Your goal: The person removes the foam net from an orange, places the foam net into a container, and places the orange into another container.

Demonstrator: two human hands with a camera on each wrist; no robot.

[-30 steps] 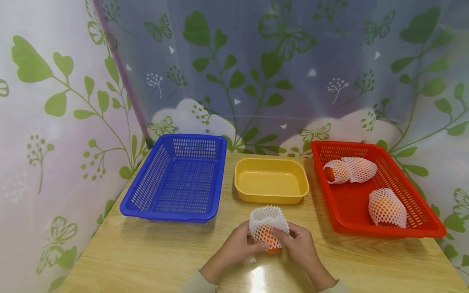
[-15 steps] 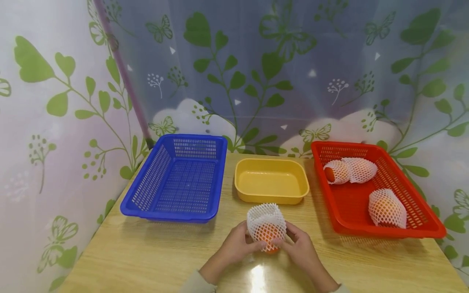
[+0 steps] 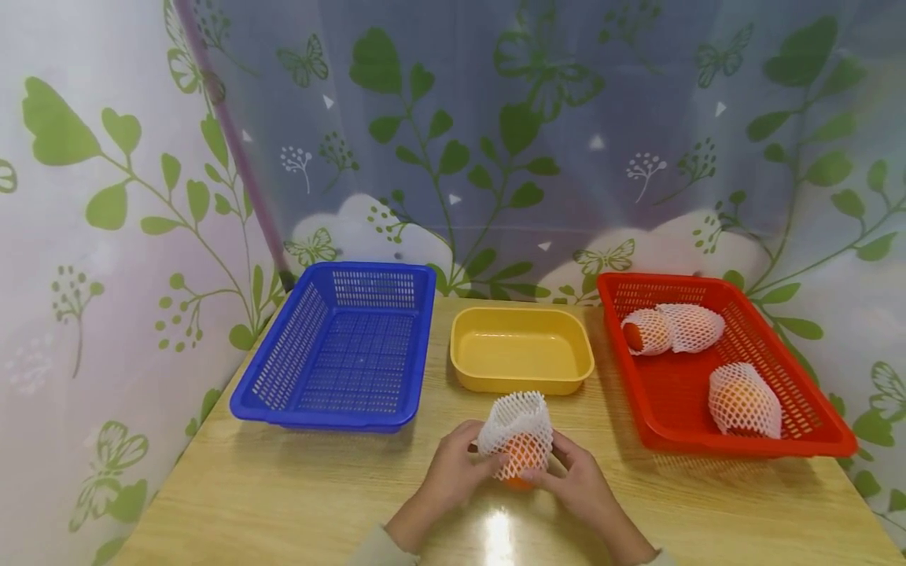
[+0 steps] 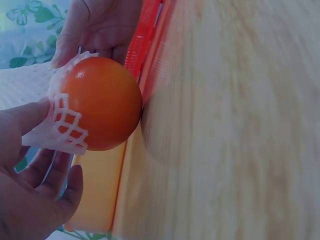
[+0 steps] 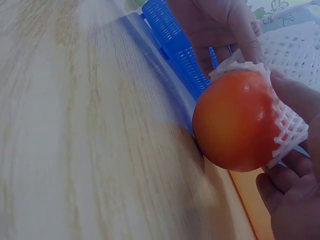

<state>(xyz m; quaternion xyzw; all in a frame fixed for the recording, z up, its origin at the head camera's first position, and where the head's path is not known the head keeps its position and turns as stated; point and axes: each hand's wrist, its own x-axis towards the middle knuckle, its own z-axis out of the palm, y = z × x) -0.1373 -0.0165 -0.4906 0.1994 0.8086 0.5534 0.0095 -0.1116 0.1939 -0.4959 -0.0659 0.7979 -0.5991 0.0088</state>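
In front of the yellow tray, both hands hold a smooth, round orange-red fruit partly covered by a white foam net. The loose end of the net points toward the tray, and the fruit's bare end sticks out nearest the person. My left hand pinches the net's edge against the fruit from the left, thumb on top and fingers beneath. On the other side my right hand grips it likewise, its thumb near the bare end. In the right wrist view, the fruit shows shiny and uncovered below the net's rim.
A blue basket stands at the left with nothing visible inside. Behind the hands is a yellow tray. At the right, a red basket holds several net-wrapped fruits. A patterned curtain hangs behind the wooden table.
The left thumb has shifted up along the net, away from the fruit's bare end. Fruit and net have turned slightly between the hands. The baskets and tray stay put.
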